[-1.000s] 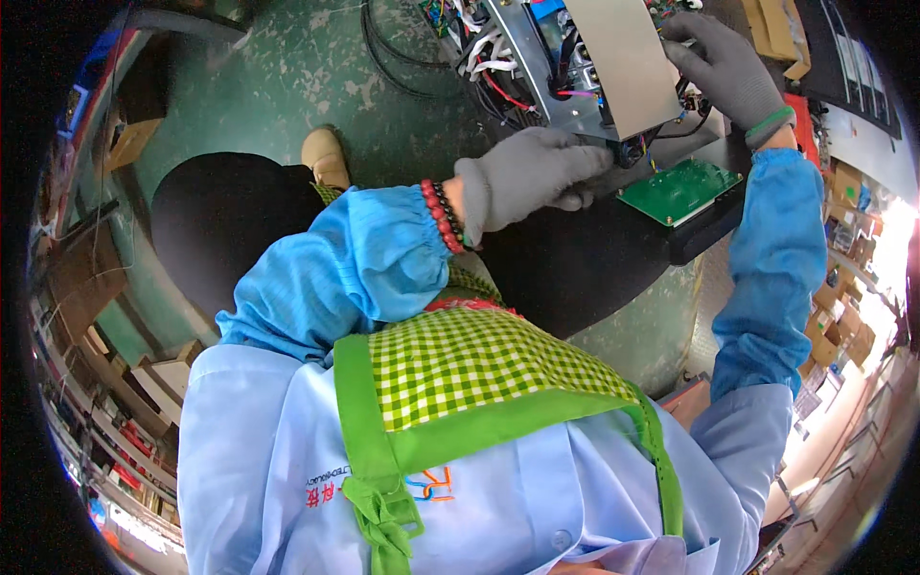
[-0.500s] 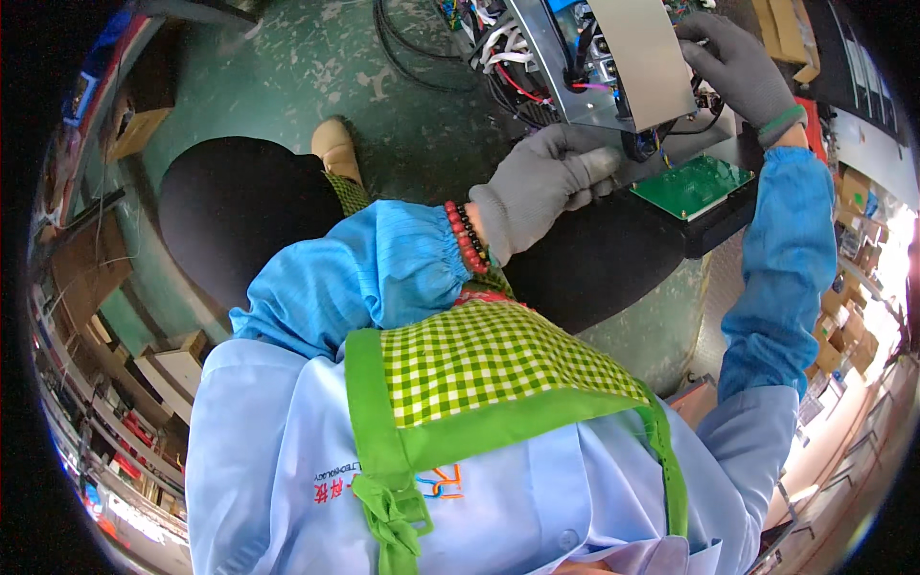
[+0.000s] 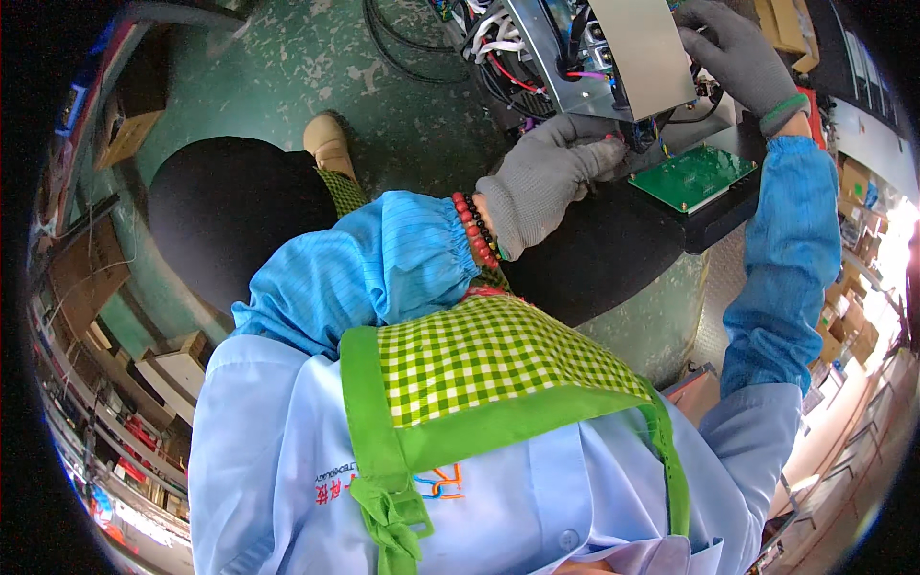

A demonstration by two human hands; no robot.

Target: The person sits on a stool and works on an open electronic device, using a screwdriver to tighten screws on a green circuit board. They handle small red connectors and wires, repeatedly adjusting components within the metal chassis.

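Note:
An open metal housing (image 3: 644, 57), full of wiring and connectors, stands at the top of the head view. My left hand (image 3: 546, 182), in a grey knit glove, is at its lower edge. The thumb and fingers are pinched together there; a tiny red spot shows at the tips, too small to name. On the housing's right side is my right hand (image 3: 738, 62), also gloved, its fingers curled beside the panel edge. What those fingertips hold is hidden. Just below lies a green circuit board (image 3: 695, 177) on a black surface.
White, red and black wires (image 3: 498, 43) crowd the housing's left side. Black cables (image 3: 383, 48) loop over the green floor (image 3: 297, 67). My dark-clad knees are under the work. Cardboard boxes (image 3: 134, 125) stand at the far left, and a carton (image 3: 781, 24) is at the upper right.
My left hand has moved slightly up against the housing's lower edge, its fingers more closely pinched. The housing and my right hand have shifted slightly upward in the picture.

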